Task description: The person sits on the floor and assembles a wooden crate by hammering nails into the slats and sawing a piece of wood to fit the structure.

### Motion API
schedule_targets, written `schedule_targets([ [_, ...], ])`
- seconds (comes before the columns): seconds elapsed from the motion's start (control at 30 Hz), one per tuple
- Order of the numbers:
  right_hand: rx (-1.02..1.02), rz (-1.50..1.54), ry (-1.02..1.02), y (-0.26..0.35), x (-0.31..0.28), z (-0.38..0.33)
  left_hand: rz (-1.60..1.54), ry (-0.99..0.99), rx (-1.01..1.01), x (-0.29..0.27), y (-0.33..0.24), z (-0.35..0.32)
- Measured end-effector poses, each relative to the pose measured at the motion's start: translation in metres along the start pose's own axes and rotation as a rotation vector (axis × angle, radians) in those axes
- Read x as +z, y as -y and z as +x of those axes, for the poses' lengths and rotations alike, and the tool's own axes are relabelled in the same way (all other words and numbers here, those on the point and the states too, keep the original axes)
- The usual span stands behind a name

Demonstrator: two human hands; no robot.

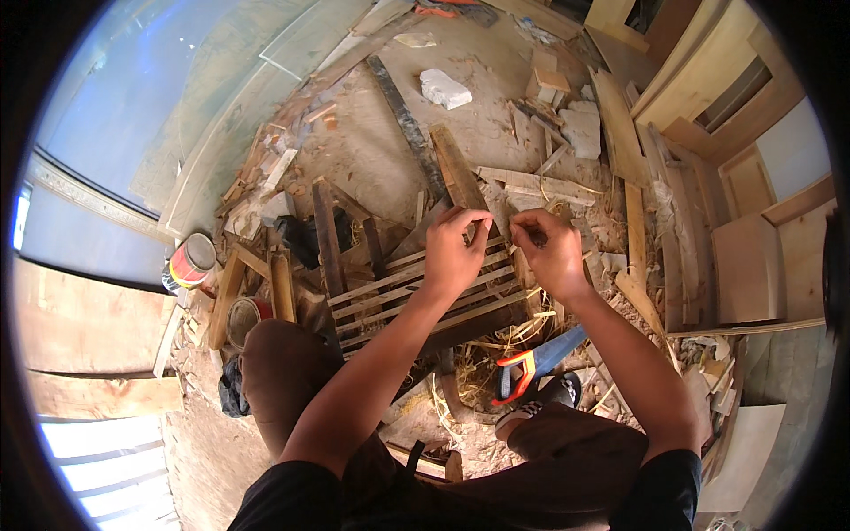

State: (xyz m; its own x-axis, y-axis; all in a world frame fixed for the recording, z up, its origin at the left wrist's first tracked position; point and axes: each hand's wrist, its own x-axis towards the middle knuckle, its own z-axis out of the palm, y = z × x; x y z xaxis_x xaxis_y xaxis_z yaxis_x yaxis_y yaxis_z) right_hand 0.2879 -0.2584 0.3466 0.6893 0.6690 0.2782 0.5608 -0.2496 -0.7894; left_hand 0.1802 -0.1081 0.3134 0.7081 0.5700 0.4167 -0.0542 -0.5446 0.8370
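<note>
My left hand [456,251] and my right hand [551,252] are raised side by side, a small gap between them. On each, thumb and fingertips come together in a pinch; anything held there is too small to make out. Below them lies a wooden frame with thin parallel slats [425,296], its upright legs [328,237] jutting up at the left. A dark wooden post [458,173] rises just beyond my left hand. Near my foot rests a handsaw [554,350] with a blue blade and an orange and black handle, amid curly wood shavings [474,372].
To the left stand two paint tins, one red and yellow [191,260] and one open [243,320]. A white stone block [445,89] and a dark plank [403,119] lie ahead. Wooden cabinet parts [748,265] line the right side. Offcuts and rubble litter the dirt floor [354,142].
</note>
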Motion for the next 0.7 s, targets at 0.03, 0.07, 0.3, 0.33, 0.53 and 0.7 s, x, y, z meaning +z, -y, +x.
schedule_targets([
  [0.03, -0.02, -0.011, 0.003, 0.001, 0.002, 0.001, -0.012, -0.015, 0.011, 0.001, 0.002, -0.001],
  [0.07, -0.055, -0.028, 0.0, 0.001, 0.002, 0.002, -0.029, -0.03, 0.021, 0.003, 0.002, -0.001],
  [0.3, -0.191, -0.067, 0.078, -0.006, 0.009, 0.003, -0.025, 0.012, -0.042, 0.006, 0.003, -0.006],
  [0.33, -0.197, -0.063, 0.091, -0.006, 0.01, 0.003, -0.011, 0.023, -0.047, 0.006, 0.004, -0.005],
  [0.53, -0.205, -0.069, 0.152, -0.007, 0.003, 0.009, -0.013, 0.022, -0.08, 0.006, 0.009, -0.007],
  [0.7, -0.15, -0.063, 0.179, -0.005, -0.001, 0.009, -0.029, 0.029, -0.082, 0.005, 0.011, -0.007],
])
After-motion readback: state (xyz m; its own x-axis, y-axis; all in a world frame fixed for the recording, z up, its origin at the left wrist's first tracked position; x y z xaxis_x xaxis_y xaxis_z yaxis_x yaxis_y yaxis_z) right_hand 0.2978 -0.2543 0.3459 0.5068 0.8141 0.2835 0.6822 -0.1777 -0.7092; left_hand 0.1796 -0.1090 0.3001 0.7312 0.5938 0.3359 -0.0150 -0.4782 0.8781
